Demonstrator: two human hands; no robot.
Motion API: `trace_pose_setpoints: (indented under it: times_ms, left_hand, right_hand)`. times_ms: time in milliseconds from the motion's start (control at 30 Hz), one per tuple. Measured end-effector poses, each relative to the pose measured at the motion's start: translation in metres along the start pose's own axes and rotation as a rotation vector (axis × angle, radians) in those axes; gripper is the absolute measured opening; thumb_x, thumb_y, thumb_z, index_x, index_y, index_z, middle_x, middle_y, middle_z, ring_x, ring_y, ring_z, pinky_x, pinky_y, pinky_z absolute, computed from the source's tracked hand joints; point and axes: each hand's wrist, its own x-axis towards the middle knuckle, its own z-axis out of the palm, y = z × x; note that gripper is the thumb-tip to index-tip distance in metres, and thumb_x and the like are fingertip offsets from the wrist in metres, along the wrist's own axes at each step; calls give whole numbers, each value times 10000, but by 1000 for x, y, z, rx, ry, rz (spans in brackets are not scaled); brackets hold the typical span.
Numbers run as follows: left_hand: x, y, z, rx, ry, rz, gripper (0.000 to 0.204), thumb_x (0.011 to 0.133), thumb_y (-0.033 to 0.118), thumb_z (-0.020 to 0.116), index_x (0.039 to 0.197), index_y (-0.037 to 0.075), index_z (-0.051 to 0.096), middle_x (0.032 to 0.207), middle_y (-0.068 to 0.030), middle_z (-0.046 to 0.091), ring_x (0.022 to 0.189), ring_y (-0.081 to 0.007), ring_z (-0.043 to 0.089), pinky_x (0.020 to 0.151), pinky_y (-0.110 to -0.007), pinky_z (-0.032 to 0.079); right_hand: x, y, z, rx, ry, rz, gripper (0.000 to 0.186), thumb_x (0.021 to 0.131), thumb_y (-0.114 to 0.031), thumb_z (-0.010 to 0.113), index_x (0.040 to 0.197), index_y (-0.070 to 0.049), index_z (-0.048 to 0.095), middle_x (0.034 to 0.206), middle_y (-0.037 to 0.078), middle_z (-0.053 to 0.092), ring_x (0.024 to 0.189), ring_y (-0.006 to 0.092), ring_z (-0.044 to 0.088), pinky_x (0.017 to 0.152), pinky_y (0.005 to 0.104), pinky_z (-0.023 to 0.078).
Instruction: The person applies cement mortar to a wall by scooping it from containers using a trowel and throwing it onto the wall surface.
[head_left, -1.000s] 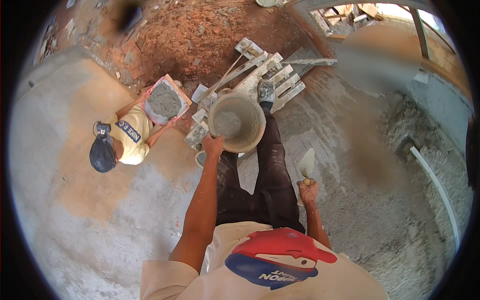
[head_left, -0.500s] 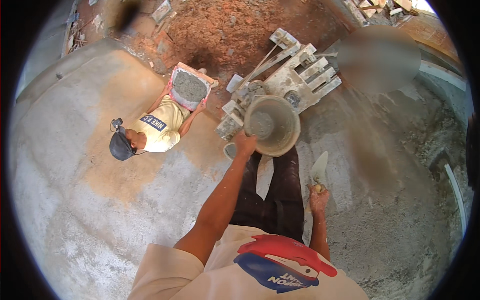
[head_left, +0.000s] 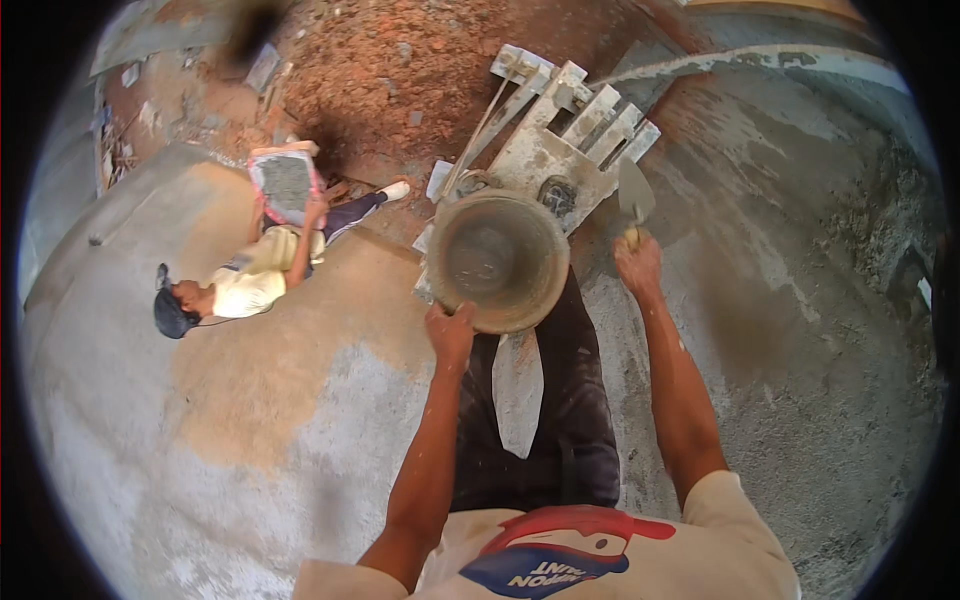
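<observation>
My left hand (head_left: 452, 332) is closed on the near rim of a round, mortar-stained bucket (head_left: 546, 270). The bucket is held up in front of my legs with its mouth toward me, and a thin grey residue shows on its bottom. To its right, my right hand (head_left: 638, 266) grips the handle of a pointed trowel (head_left: 636, 192). The trowel's blade points away from me, beside the edge of a mortar-crusted wooden platform (head_left: 540, 150), and is apart from the bucket.
At the left a co-worker (head_left: 255, 280) in a yellow shirt holds a pink-edged tray or sack (head_left: 312, 170) of wet grey mortar. Reddish soil (head_left: 370, 70) lies beyond the platform. Rough concrete floor (head_left: 760, 420) spreads around me, with a pale raised edge (head_left: 800, 60) at far right.
My right hand has swung forward and up with the trowel. The bucket has shifted slightly left and nearer, its mouth turned more toward me. The co-worker now appears farther left.
</observation>
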Motion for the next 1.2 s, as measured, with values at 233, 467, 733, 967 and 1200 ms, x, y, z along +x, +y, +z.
trace_pose_setpoints:
  times_ms: [233, 467, 733, 967, 1200]
  left_hand:
    - [-25, -25, -45, 328, 200, 235, 305, 862, 120, 720, 1063, -97, 645, 983, -146, 713, 873, -205, 637, 801, -355, 513]
    - [-6, -60, -28, 205, 286, 240, 255, 895, 50, 661, 1100, -101, 643, 1007, -135, 723, 874, -175, 646, 802, -318, 516]
    - [11, -96, -2, 280, 335, 277, 237, 852, 40, 663, 1049, -90, 650, 914, -128, 715, 824, -180, 647, 764, -320, 516]
    - [37, -171, 6, 234, 235, 273, 178, 836, 29, 659, 980, -76, 661, 861, -146, 717, 752, -215, 654, 726, -348, 520]
    - [85, -168, 61, -84, 283, 13, 256, 794, 65, 691, 998, -88, 668, 938, -189, 719, 770, -262, 681, 723, -400, 547]
  right_hand:
    - [87, 8, 88, 38, 307, -263, 316, 931, -220, 600, 1157, -1, 577, 1004, 317, 657, 893, 516, 637, 796, 561, 511]
    - [209, 137, 195, -569, 226, -680, 425, 868, -208, 639, 1217, 19, 555, 1288, 267, 566, 1186, 439, 570, 940, 528, 510]
    - [196, 148, 217, -245, -135, -138, 495, 843, -223, 639, 1250, 28, 511, 1238, 289, 575, 1159, 471, 561, 967, 549, 480]
    - [31, 217, 183, 40, -63, -292, 358, 909, -160, 564, 1222, 10, 534, 1053, 318, 637, 1022, 525, 591, 855, 574, 483]
    - [-201, 153, 102, -52, 13, -110, 260, 939, -168, 566, 1060, 62, 562, 1077, 324, 579, 1036, 516, 557, 902, 573, 430]
